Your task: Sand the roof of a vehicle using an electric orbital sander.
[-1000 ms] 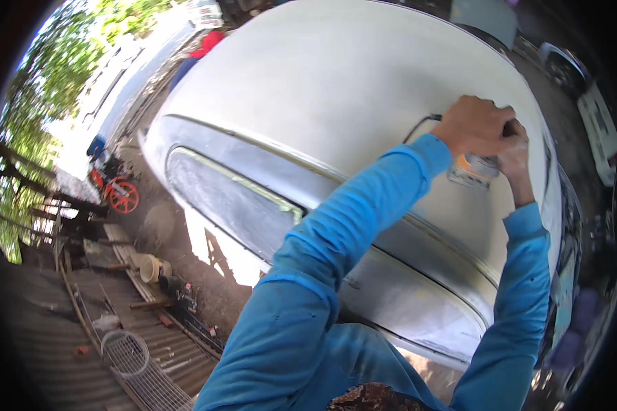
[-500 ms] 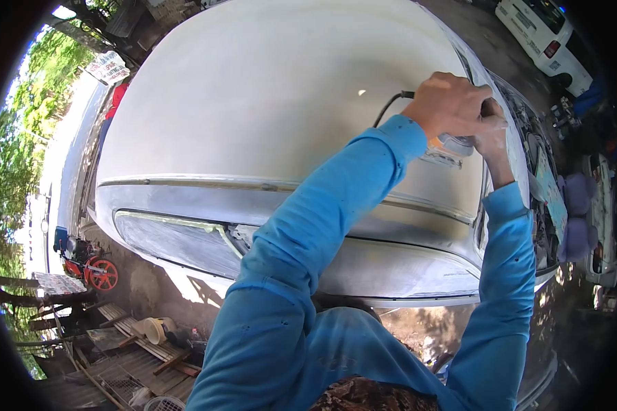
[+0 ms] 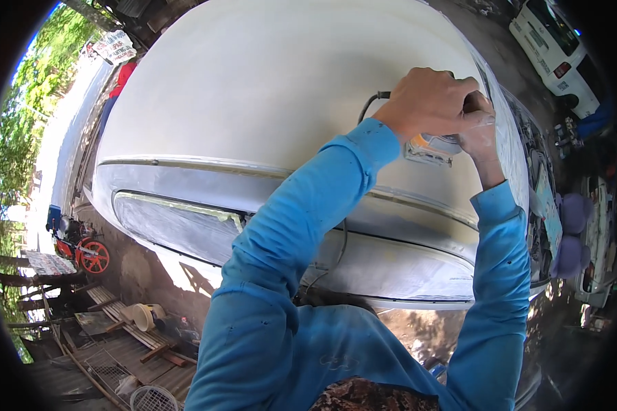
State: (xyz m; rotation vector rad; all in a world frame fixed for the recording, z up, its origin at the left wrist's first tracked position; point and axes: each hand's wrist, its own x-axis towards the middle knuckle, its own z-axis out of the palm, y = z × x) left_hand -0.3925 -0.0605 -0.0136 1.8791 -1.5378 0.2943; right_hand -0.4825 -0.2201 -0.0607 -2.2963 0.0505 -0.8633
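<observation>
An orange and grey electric sander (image 3: 428, 145) rests on the pale, dusty car roof (image 3: 253, 82), toward the windshield end. My left hand (image 3: 428, 101) is closed over its top and hides most of the body. Against the sander's right end, my right hand (image 3: 482, 140) is closed too, its fingers meeting those of my left hand. A black cord (image 3: 365, 107) leaves the sander beside my left wrist and drops behind my sleeve. Below my left forearm, a length of cable (image 3: 343, 243) hangs down the car's side.
Masking covers the side windows (image 3: 178, 219). The open engine bay (image 3: 535, 157) lies right. A white vehicle (image 3: 552, 51) stands far right, purple seats (image 3: 574, 216) below it. At left are a motorcycle with a red wheel (image 3: 94, 256), wooden planks (image 3: 127, 315) and a signboard (image 3: 114, 48).
Both hands and the sander have shifted a little to the left across the roof. The hanging cable now shows below my left forearm.
</observation>
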